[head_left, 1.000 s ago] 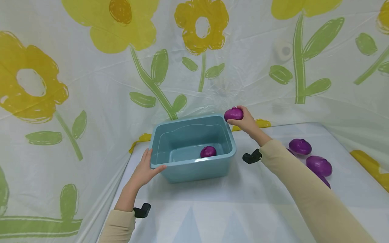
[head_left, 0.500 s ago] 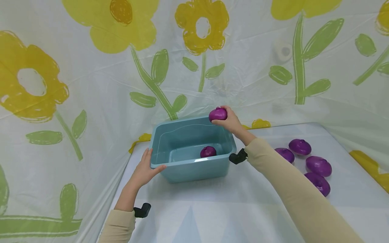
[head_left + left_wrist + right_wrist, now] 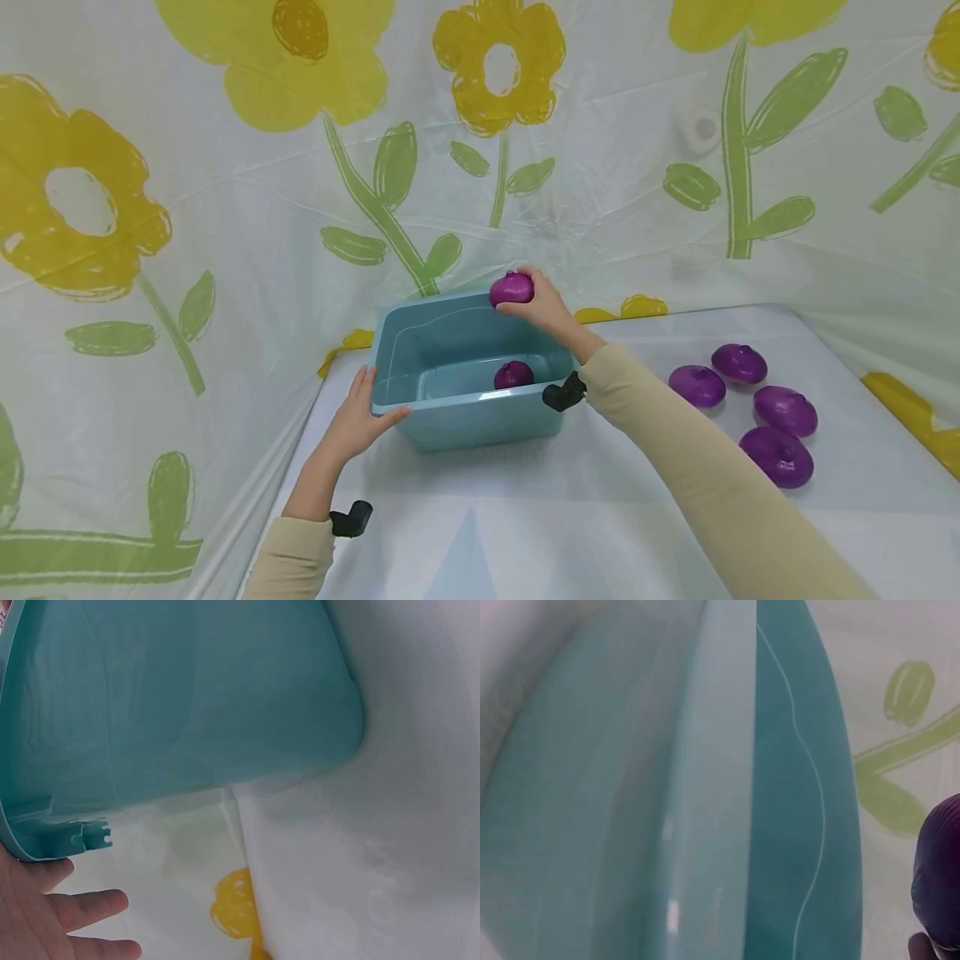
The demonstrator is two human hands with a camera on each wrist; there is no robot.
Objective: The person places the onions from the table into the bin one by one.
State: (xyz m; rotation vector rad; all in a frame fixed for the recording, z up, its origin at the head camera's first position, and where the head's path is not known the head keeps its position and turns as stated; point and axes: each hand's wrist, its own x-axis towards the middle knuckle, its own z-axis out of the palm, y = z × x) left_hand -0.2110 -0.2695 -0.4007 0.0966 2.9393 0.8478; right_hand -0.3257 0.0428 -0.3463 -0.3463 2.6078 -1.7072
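Note:
My right hand (image 3: pixel 551 310) holds a purple onion (image 3: pixel 512 288) between thumb and fingers, over the far rim of a blue-green plastic tub (image 3: pixel 480 421). At the right edge of the right wrist view, part of that onion (image 3: pixel 939 870) shows dark, with a fingertip just below it. Another purple onion (image 3: pixel 513 375) lies on the tub floor. My left hand (image 3: pixel 356 422) rests against the tub's near left corner, its thumb along the front rim. Seen from the left wrist, the fingers of this hand (image 3: pixel 45 911) are spread and fairly straight beside the tub's outer side.
Several more purple onions (image 3: pixel 783 410) lie grouped on the right of the white-covered table (image 3: pixel 465 517). Behind the tub hangs a pale curtain (image 3: pixel 585 200) printed with yellow flowers. Each wrist carries a small black camera mount (image 3: pixel 351 519).
My right hand has carried the onion leftward, from beyond the tub's right corner to over its far side. More of the onions on the right are uncovered. The left hand and tub stay put.

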